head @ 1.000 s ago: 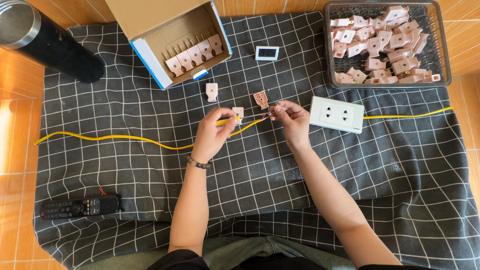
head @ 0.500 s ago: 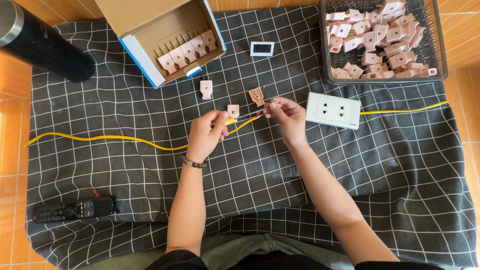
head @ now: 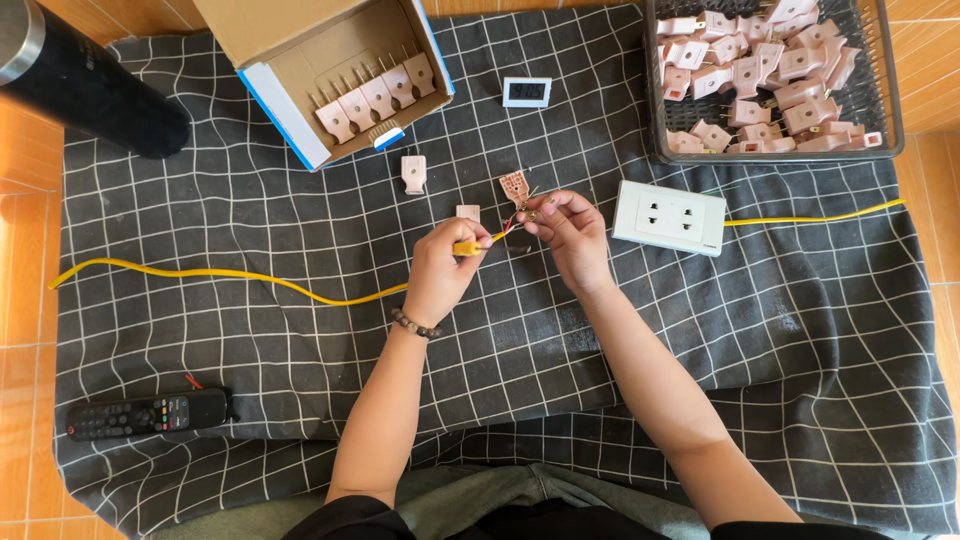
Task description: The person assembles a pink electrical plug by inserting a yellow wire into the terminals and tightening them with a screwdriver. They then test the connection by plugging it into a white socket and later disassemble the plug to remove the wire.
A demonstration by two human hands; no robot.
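Nearest of all are the person's two bare arms, reaching out over a dark cloth with thin white squares on it. At the near left, a black remote control lies on the cloth.

In the middle, the left hand is closed around the end of a yellow cable. The cable runs off to the left in a long wavy line. A bead bracelet sits on that wrist. The right hand is just beside the left one. Its fingertips are pinched shut on the thin bare wires that stick out of the cable end, between the two hands.

A little farther, a pink plug half lies open just beside the right hand. Another small pink piece lies near the left hand, and a whole pink plug lies a bit farther still. To the right sits a white socket block with its own yellow cable going off to the right.

Farthest away are a small white clock, an open cardboard box with pink plugs in a row, a dark wire basket full of pink plugs at the far right, and a black bottle at the far left.
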